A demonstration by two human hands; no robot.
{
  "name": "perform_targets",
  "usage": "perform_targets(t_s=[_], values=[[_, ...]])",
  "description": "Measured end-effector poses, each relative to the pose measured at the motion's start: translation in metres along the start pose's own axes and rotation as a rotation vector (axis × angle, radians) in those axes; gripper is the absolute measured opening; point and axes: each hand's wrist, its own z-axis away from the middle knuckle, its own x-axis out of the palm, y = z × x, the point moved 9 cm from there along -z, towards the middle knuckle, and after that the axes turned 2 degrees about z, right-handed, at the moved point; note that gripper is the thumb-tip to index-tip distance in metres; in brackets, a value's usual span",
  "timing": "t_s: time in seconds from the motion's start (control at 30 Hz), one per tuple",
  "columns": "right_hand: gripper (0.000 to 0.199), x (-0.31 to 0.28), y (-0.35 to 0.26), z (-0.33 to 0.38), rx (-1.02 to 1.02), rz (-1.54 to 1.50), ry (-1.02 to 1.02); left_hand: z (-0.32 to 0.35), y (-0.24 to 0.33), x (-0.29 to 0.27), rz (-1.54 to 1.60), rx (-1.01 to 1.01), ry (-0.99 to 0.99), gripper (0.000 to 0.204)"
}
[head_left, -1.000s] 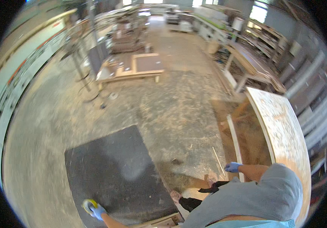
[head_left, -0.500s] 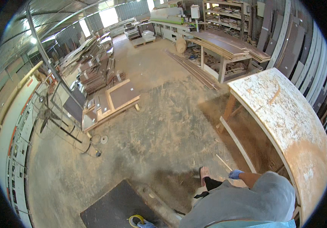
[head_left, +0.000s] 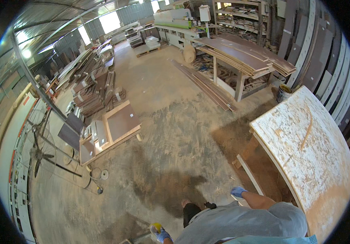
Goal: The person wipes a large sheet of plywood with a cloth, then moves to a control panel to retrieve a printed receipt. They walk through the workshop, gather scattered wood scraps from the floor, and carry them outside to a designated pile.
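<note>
My left hand (head_left: 163, 235), in a blue glove, is at the lower edge, left of my body. Its fingers are wrapped round a roll of yellow tape (head_left: 155, 226). My right hand (head_left: 239, 191), gloved in blue too, is low in front of me, left of the white-topped table (head_left: 301, 126). It is closed on a pale wooden strip (head_left: 241, 200), of which only a short part shows below the fingers. The grip itself is partly hidden.
A standing fan (head_left: 36, 152) and a low cart with brown panels (head_left: 120, 124) are on the left. Long boards (head_left: 201, 83) lie on the dusty floor near a bench stacked with panels (head_left: 240, 53). A bucket (head_left: 283, 93) stands behind the white-topped table.
The view has shifted, and the dark panel at the lower left has left it. My left hand still holds the tape. The wooden strip no longer points out ahead of my right hand.
</note>
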Motion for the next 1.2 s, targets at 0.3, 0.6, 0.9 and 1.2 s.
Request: perform_targets(t_s=[0.3,0.6,0.9,1.2], values=[[0.039,-0.145,-0.174,-0.179,0.039,-0.555,0.056,-0.149,0.278,0.099,0.498,0.254,-0.463,0.044],[0.034,-0.17,-0.056,-0.305,0.187,0.058,0.102,-0.243,0.667,0.145,0.217,0.436,-0.526,0.055],[0.021,-0.365,-0.052,-0.486,0.07,0.559,-0.004,-0.23,0.886,0.225,0.368,0.393,-0.517,0.056],[0.024,-0.668,-0.332,-0.736,-0.098,-0.44,0.227,-0.272,0.965,0.312,0.836,0.191,-0.565,0.058]])
